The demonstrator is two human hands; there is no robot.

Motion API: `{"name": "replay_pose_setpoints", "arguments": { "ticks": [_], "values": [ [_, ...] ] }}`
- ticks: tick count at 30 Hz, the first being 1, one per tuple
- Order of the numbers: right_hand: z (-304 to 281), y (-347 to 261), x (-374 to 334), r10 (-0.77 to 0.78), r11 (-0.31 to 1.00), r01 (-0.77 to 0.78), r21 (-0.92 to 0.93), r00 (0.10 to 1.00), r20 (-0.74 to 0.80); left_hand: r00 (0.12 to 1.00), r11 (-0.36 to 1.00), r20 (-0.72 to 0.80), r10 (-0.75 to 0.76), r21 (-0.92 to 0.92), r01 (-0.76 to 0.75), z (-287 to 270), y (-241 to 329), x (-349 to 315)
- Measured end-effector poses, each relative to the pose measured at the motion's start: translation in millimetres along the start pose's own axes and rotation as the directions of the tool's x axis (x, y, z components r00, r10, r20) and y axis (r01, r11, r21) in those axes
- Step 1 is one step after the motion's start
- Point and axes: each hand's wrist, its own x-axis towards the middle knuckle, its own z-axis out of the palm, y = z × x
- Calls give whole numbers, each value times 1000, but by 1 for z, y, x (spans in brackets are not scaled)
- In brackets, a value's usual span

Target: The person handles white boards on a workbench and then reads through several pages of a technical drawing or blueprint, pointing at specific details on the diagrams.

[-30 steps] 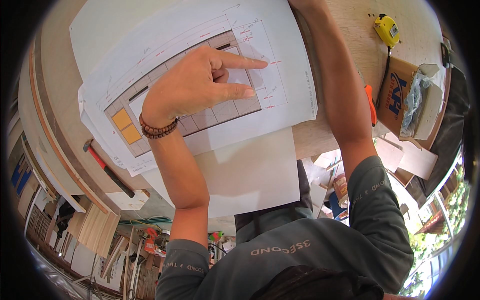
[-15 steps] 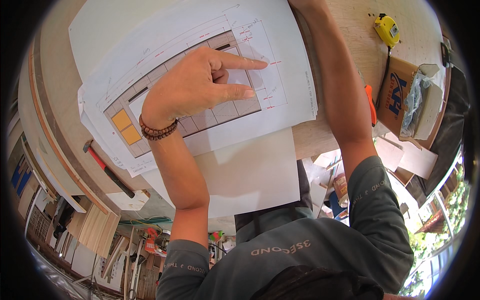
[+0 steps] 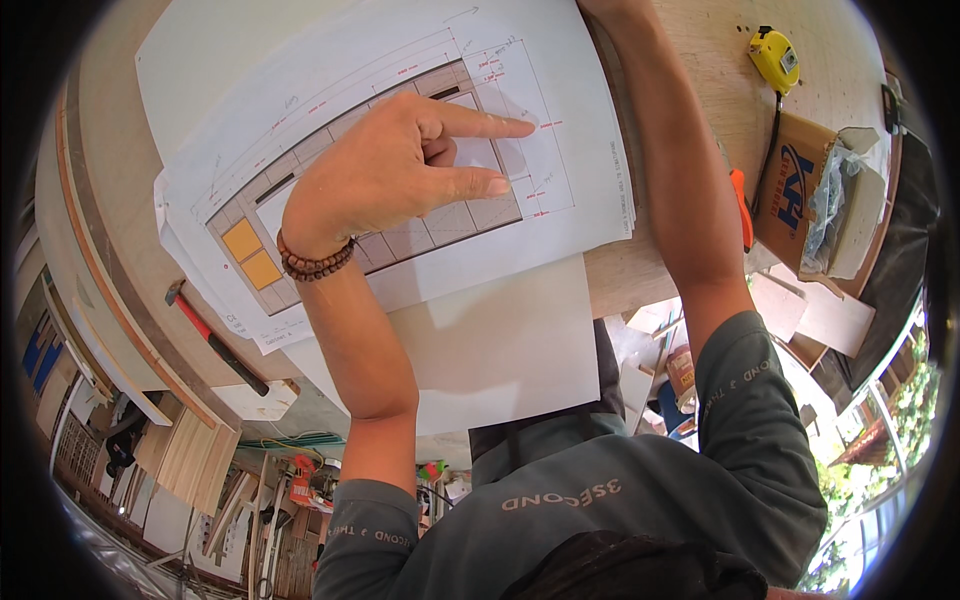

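Note:
My left hand (image 3: 375, 170) is over a printed plan sheet (image 3: 560, 215). Its index finger and thumb stretch out apart toward the drawing's right side, while the other fingers curl under. Nothing shows between them. A brown bead bracelet (image 3: 318, 265) circles this wrist. The sheet carries a cabinet-like drawing with wood-toned panels, two yellow blocks, red dimension marks and handwritten notes. More sheets lie beneath it. My right arm (image 3: 680, 170) reaches along the sheet's right edge to the top of the picture. Only a sliver of my right hand (image 3: 612, 6) shows there; its fingers are cut off.
A yellow tape measure (image 3: 775, 60) and an open cardboard box (image 3: 785, 190) with clear plastic stand at the right on the wooden table (image 3: 625, 282). An orange-handled tool (image 3: 741, 208) lies beside my right arm. At the left lies a hammer (image 3: 220, 342) with a red-black handle.

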Motion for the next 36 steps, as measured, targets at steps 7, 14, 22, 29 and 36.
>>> {"name": "replay_pose_setpoints", "arguments": {
  "ticks": [7,14,22,29,36],
  "values": [
    [1,-2,-1,7,1000,-7,-3,1000,0,1000,1000,-7,-3,7,3,1,-1,-1],
    [1,0,-2,-1,1000,1,-15,1000,-3,1000,1000,4,-6,-5,6,0,-2,1],
    [1,-1,1,19,1000,-19,7,1000,-8,1000,999,5,15,35,-15,-2,-1,1],
    [3,-1,-2,22,1000,-22,11,1000,-7,998,998,-39,-58,15,58,2,4,-2],
    [2,-5,-2,54,999,-53,13,998,-33,997,997,-14,-80,9,80,-3,8,1]
  ]
}}
